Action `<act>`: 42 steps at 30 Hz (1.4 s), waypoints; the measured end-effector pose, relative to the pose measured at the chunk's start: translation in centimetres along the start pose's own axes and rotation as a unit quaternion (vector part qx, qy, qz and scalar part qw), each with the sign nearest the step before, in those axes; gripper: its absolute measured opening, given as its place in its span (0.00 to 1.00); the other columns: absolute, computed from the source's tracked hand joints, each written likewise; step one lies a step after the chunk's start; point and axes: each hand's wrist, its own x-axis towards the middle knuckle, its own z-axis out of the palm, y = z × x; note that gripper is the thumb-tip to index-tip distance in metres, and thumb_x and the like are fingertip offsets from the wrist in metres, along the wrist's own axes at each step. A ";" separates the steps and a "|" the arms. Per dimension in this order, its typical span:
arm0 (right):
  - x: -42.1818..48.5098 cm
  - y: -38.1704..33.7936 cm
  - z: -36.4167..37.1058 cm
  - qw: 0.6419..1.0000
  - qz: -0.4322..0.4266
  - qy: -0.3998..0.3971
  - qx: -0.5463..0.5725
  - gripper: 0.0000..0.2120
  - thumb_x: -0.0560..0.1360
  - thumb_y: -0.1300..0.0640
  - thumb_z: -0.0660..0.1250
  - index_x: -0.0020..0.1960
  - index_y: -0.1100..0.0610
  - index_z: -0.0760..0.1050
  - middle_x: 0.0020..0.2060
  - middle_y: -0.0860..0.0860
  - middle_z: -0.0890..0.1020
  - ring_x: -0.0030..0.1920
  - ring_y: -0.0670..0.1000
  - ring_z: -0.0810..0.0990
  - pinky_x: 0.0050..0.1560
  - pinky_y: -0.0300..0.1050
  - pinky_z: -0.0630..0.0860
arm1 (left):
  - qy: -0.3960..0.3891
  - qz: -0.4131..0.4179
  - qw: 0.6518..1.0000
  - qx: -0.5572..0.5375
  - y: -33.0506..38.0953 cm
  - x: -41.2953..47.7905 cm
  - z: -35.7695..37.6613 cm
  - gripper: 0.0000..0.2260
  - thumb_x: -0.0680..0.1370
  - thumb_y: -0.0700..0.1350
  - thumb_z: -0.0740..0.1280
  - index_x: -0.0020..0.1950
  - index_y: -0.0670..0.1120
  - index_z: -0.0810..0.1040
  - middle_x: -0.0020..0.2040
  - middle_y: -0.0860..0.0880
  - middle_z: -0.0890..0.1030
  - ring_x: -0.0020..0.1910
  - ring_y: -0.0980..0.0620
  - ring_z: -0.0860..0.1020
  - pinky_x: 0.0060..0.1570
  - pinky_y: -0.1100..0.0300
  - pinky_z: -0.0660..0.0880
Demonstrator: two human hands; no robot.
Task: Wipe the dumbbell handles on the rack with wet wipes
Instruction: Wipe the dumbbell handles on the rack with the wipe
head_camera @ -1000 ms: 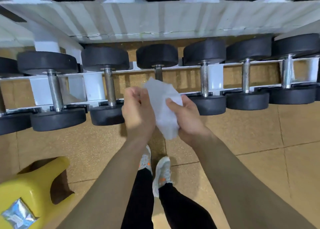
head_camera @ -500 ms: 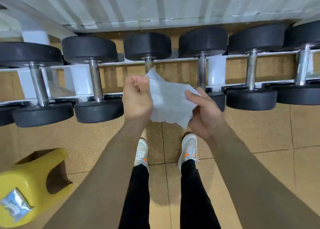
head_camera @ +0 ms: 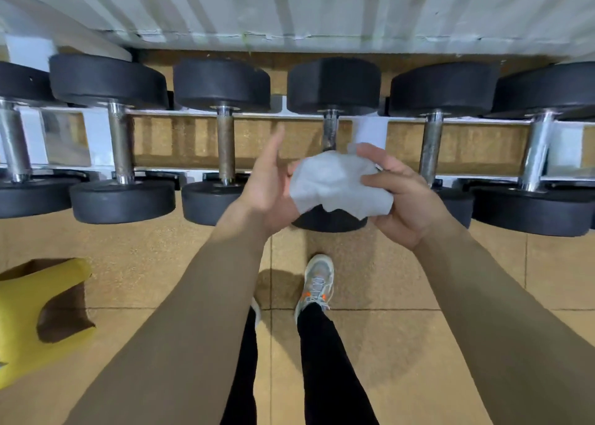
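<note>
White wet wipe (head_camera: pixel 338 183) sits bunched up in front of the rack (head_camera: pixel 98 141). Right hand (head_camera: pixel 409 199) grips it, thumb across the front and fingers curled over the top edge. Left hand (head_camera: pixel 269 183) is released with fingers straight, palm facing the wipe's left edge; contact there is unclear. Wipe covers the near end of one knurled dumbbell handle (head_camera: pixel 330 130), mid-row; can't tell if it touches steel. Black dumbbells (head_camera: pixel 222 85) lie side by side on the white rack. Yellow stool (head_camera: pixel 29 315) stands on the tan floor (head_camera: pixel 402 344), far left. Grey shoe (head_camera: pixel 317 279) shows below the hands.
</note>
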 end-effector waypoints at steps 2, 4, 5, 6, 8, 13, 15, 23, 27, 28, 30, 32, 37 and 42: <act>1.1 -0.3 -0.5 0.999 -0.002 0.011 0.033 0.20 0.75 0.71 0.64 0.62 0.55 0.82 0.61 0.59 0.82 0.60 0.60 0.83 0.52 0.50 0.84 | -0.007 -0.004 0.999 0.047 -0.5 0.6 0.2 0.28 0.78 0.62 0.65 0.64 0.40 0.82 0.65 0.38 0.80 0.63 0.41 0.80 0.67 0.48 0.74; 2.1 -0.4 -0.4 0.999 -0.003 0.031 0.036 0.22 0.76 0.72 0.64 0.67 0.57 0.79 0.65 0.61 0.80 0.64 0.61 0.81 0.55 0.51 0.83 | 0.000 0.018 0.999 0.051 -0.9 1.5 -0.3 0.21 0.78 0.53 0.70 0.67 0.43 0.80 0.66 0.39 0.80 0.63 0.43 0.80 0.67 0.48 0.73; 2.6 -0.3 -0.3 0.998 -0.007 0.047 0.030 0.22 0.77 0.72 0.64 0.68 0.59 0.78 0.65 0.61 0.80 0.63 0.61 0.81 0.55 0.51 0.83 | 0.002 0.034 0.998 0.044 -1.0 2.1 -0.9 0.21 0.78 0.48 0.71 0.70 0.43 0.77 0.67 0.39 0.79 0.62 0.43 0.79 0.65 0.48 0.74; 3.3 -0.2 -0.4 0.997 -0.014 0.066 0.024 0.22 0.77 0.72 0.63 0.69 0.60 0.77 0.64 0.60 0.80 0.61 0.59 0.81 0.55 0.50 0.82 | 0.005 0.050 0.998 0.039 -0.9 2.5 -1.2 0.22 0.77 0.43 0.71 0.71 0.43 0.75 0.67 0.39 0.79 0.59 0.43 0.80 0.59 0.50 0.77; 4.5 0.2 -0.5 0.994 -0.024 0.103 0.029 0.20 0.77 0.71 0.64 0.67 0.60 0.78 0.61 0.58 0.82 0.60 0.57 0.82 0.57 0.49 0.81 | 0.049 0.073 0.996 0.034 -0.4 3.3 -1.8 0.22 0.77 0.38 0.72 0.70 0.44 0.75 0.60 0.41 0.80 0.45 0.49 0.82 0.37 0.61 0.78; 6.9 1.1 -1.1 0.979 -0.047 0.187 0.059 0.15 0.75 0.65 0.72 0.60 0.55 0.82 0.50 0.51 0.86 0.51 0.54 0.84 0.54 0.47 0.82 | 0.084 0.096 0.980 0.154 1.1 5.5 -3.4 0.25 0.73 0.38 0.77 0.68 0.51 0.77 0.56 0.41 0.78 0.31 0.53 0.71 0.27 0.65 0.69; 7.6 1.2 -1.5 0.977 -0.044 0.200 0.058 0.18 0.74 0.66 0.74 0.62 0.54 0.80 0.44 0.51 0.87 0.47 0.54 0.85 0.52 0.50 0.83 | 0.079 0.102 0.965 0.227 1.9 6.3 -3.7 0.26 0.69 0.40 0.79 0.65 0.54 0.80 0.56 0.39 0.78 0.40 0.43 0.73 0.39 0.54 0.78; 8.7 0.7 -4.3 0.993 -0.013 0.085 0.082 0.23 0.77 0.69 0.65 0.68 0.53 0.78 0.56 0.56 0.86 0.53 0.56 0.85 0.54 0.51 0.84 | 0.027 0.111 0.957 0.266 5.2 8.8 -3.4 0.22 0.77 0.36 0.72 0.69 0.49 0.78 0.46 0.48 0.84 0.32 0.57 0.78 0.51 0.57 0.76; 10.0 1.4 -4.8 0.997 -0.001 0.077 0.020 0.15 0.77 0.70 0.63 0.58 0.57 0.80 0.50 0.53 0.85 0.51 0.53 0.85 0.52 0.49 0.81 | 0.109 0.065 0.960 0.250 4.5 9.9 -4.3 0.17 0.72 0.52 0.79 0.56 0.45 0.83 0.40 0.50 0.76 0.31 0.56 0.70 0.40 0.62 0.73; 10.2 1.6 -4.8 0.997 -0.003 0.078 0.013 0.13 0.77 0.69 0.62 0.56 0.58 0.80 0.50 0.54 0.84 0.52 0.54 0.84 0.55 0.50 0.79 | 0.130 0.036 0.958 0.252 4.2 9.9 -4.4 0.21 0.69 0.57 0.79 0.53 0.44 0.84 0.39 0.50 0.76 0.31 0.56 0.69 0.35 0.63 0.70; 10.5 1.9 -4.8 0.997 -0.015 0.075 0.004 0.13 0.76 0.68 0.62 0.57 0.60 0.79 0.53 0.57 0.83 0.56 0.57 0.82 0.58 0.53 0.76 | 0.146 -0.007 0.950 0.276 3.5 9.7 -4.7 0.25 0.65 0.62 0.80 0.53 0.45 0.85 0.40 0.49 0.78 0.34 0.54 0.72 0.36 0.61 0.72; 10.4 1.9 -4.9 0.997 -0.021 0.066 0.019 0.15 0.75 0.67 0.62 0.60 0.61 0.78 0.55 0.58 0.81 0.57 0.59 0.81 0.56 0.53 0.76 | 0.130 0.006 0.947 0.293 3.0 9.6 -5.2 0.22 0.65 0.59 0.81 0.54 0.50 0.85 0.48 0.50 0.81 0.42 0.53 0.76 0.46 0.57 0.76; 10.2 1.7 -4.5 0.997 0.004 0.062 0.045 0.15 0.74 0.65 0.61 0.57 0.59 0.81 0.53 0.56 0.83 0.55 0.57 0.83 0.56 0.55 0.79 | 0.155 0.145 0.941 0.264 2.1 8.6 -5.3 0.20 0.71 0.42 0.78 0.59 0.57 0.81 0.55 0.50 0.81 0.51 0.51 0.83 0.42 0.60 0.81; 11.2 1.4 -3.9 0.991 -0.044 0.125 0.000 0.14 0.79 0.67 0.62 0.44 0.53 0.82 0.44 0.51 0.83 0.42 0.52 0.83 0.38 0.44 0.78 | 0.214 0.227 0.915 0.255 1.7 10.2 -3.8 0.14 0.74 0.48 0.73 0.55 0.62 0.76 0.59 0.47 0.79 0.56 0.45 0.81 0.53 0.42 0.82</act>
